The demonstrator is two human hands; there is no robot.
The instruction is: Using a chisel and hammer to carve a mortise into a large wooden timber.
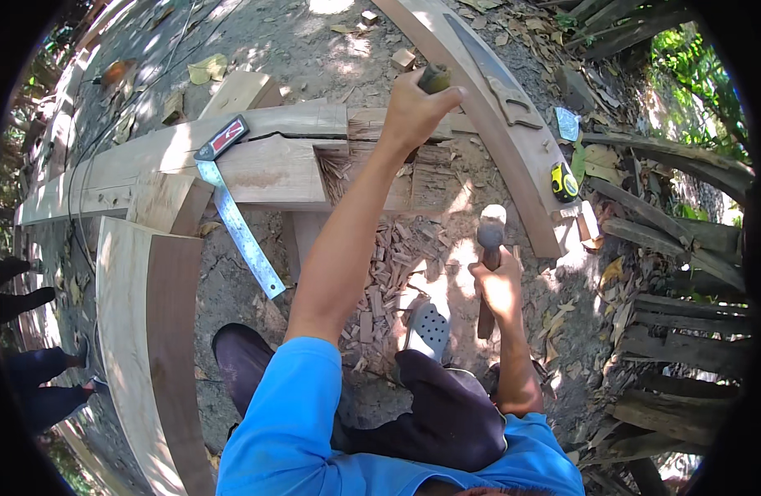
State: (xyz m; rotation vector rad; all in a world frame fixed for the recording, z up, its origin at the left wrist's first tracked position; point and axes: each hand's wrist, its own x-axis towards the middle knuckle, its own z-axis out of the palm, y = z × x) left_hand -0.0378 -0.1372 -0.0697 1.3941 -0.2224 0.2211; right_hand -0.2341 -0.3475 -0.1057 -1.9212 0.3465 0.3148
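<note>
Overhead, I see my left hand (418,109) closed around a green-handled tool (435,78), fingers wrapped about the grip and the thumb lying out to the right. The hand sits above the right part of a pale timber (256,174), which lies across the ground in front of me, just right of a rough, squared recess (337,169) cut into the wood. My hand and wrist hide most of the tool's lower end, so I can't tell whether it touches the timber.

My right hand (500,285) is lower and nearer my body, its fingers tight around a hammer (491,233), whose head stands above my fist and whose handle shows below it. The hammer is well apart from the green-handled tool.

A metal square (241,231) rests with its stock on the timber and its blade slanting toward me. Wood chips (385,277) litter the ground between my arms, near my grey clog (428,326). On the curved plank (525,169) to the right lie a handsaw (488,70) and, near its lower end, a yellow tape measure (565,182). At the far left, other people's legs (50,376) show.
</note>
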